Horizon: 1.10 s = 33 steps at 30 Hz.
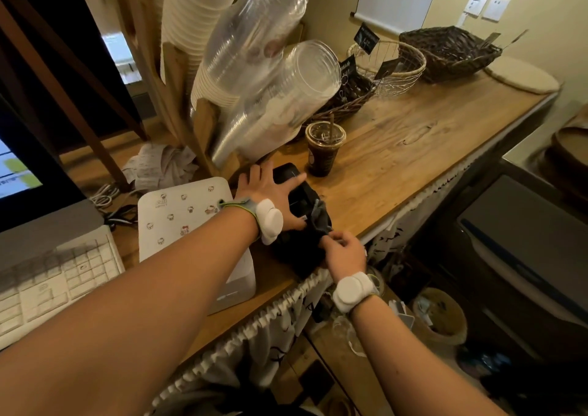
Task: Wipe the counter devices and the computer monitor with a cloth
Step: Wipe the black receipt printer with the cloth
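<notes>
A black counter device (pixel 294 250) stands on the wooden counter (pixel 413 135) near its front edge. My left hand (pixel 270 189) lies spread over the top of the device, fingers apart, steadying it. My right hand (pixel 345 252) pinches a grey cloth (pixel 319 213) against the device's right side. A white printer-like box (pixel 191 221) with small stickers sits just left of the device. The computer monitor (pixel 28 174) with a lit screen is at the far left, above a white keyboard (pixel 54 275).
Stacks of clear and paper cups (pixel 261 75) lean on a wooden rack right behind the device. An iced drink with a straw (pixel 324 148) stands close to its far side. Crumpled receipts (pixel 159 167), cables and several baskets (pixel 448 53) sit further back.
</notes>
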Each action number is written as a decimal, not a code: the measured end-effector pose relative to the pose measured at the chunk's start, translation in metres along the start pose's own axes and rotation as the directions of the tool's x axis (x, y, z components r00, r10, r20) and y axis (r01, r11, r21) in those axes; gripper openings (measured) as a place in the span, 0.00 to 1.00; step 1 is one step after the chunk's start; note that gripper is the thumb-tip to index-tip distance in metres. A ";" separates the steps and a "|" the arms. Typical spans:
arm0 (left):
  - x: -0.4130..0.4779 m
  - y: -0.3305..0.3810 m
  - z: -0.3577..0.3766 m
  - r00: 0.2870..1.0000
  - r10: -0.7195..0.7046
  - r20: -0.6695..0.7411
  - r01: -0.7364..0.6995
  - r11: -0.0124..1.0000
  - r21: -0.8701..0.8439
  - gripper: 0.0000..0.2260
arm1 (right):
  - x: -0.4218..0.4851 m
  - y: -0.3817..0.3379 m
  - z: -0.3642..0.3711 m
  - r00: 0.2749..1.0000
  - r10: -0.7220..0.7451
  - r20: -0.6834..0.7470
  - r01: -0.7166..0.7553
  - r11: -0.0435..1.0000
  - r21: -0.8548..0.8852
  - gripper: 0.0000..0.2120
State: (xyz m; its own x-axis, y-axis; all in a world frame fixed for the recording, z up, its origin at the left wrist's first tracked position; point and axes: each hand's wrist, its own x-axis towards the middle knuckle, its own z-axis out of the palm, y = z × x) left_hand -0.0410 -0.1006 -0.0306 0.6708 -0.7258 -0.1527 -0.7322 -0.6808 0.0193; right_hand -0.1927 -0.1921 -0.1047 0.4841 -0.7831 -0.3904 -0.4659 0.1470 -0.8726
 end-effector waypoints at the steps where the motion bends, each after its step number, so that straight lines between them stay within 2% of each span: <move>1: 0.002 -0.002 0.000 0.999 0.028 0.019 -0.029 0.999 0.030 0.46 | 0.005 -0.007 -0.007 0.999 0.015 -0.049 -0.012 0.999 0.047 0.03; 4: 0.004 -0.009 0.000 0.997 0.056 0.057 -0.058 0.997 0.041 0.49 | 0.020 -0.034 -0.021 0.995 -0.029 -0.097 0.041 0.991 0.127 0.01; 7: 0.004 -0.009 -0.003 0.995 0.057 0.080 -0.058 0.998 0.004 0.49 | 0.031 -0.064 -0.022 0.988 -0.140 -0.059 0.146 0.981 0.129 0.05; 11: 0.007 -0.009 -0.006 0.998 0.012 0.061 -0.009 0.999 -0.038 0.58 | 0.047 -0.095 -0.004 0.942 -0.325 0.083 0.324 0.946 0.017 0.07; 14: 0.010 -0.008 -0.007 0.996 -0.018 0.084 0.021 0.999 -0.042 0.62 | 0.054 -0.088 0.017 0.876 -0.394 0.279 0.449 0.877 -0.170 0.21; 16: 0.012 -0.008 -0.006 0.996 -0.007 0.088 0.009 0.999 -0.033 0.61 | 0.054 -0.078 0.028 0.841 -0.428 0.330 0.517 0.816 -0.259 0.24; 19: 0.013 -0.010 -0.006 0.995 0.003 0.096 0.002 0.999 -0.046 0.61 | 0.068 -0.087 0.036 0.874 -0.307 0.377 0.401 0.894 -0.201 0.23; 22: 0.014 -0.009 -0.009 0.994 0.000 0.109 0.004 0.999 -0.032 0.60 | 0.087 -0.103 0.037 0.854 -0.193 0.483 0.308 0.936 -0.169 0.22; 25: 0.012 -0.008 -0.010 0.996 0.011 0.084 -0.009 1.000 -0.019 0.57 | 0.097 -0.094 0.037 0.866 -0.125 0.484 0.195 0.976 -0.096 0.22; 28: 0.011 -0.009 -0.011 0.996 0.019 0.087 -0.017 1.000 -0.020 0.58 | 0.103 -0.089 0.031 0.908 -0.005 0.420 0.120 0.962 -0.247 0.24; 30: 0.010 -0.009 -0.010 0.996 0.008 0.084 -0.006 1.000 -0.023 0.58 | 0.103 -0.100 0.033 0.898 0.000 0.440 0.156 0.935 -0.319 0.24; 33: 0.011 -0.009 -0.011 0.997 -0.003 0.074 0.005 0.999 -0.032 0.54 | 0.096 -0.130 0.043 0.861 -0.129 0.493 0.279 0.929 -0.244 0.21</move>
State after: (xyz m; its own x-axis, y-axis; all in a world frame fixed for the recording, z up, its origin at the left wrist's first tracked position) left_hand -0.0257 -0.1036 -0.0217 0.6621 -0.7147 -0.2254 -0.7246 -0.6873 0.0506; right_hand -0.0542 -0.2601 -0.0413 0.8416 -0.3950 -0.3684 -0.4786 -0.2292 -0.8476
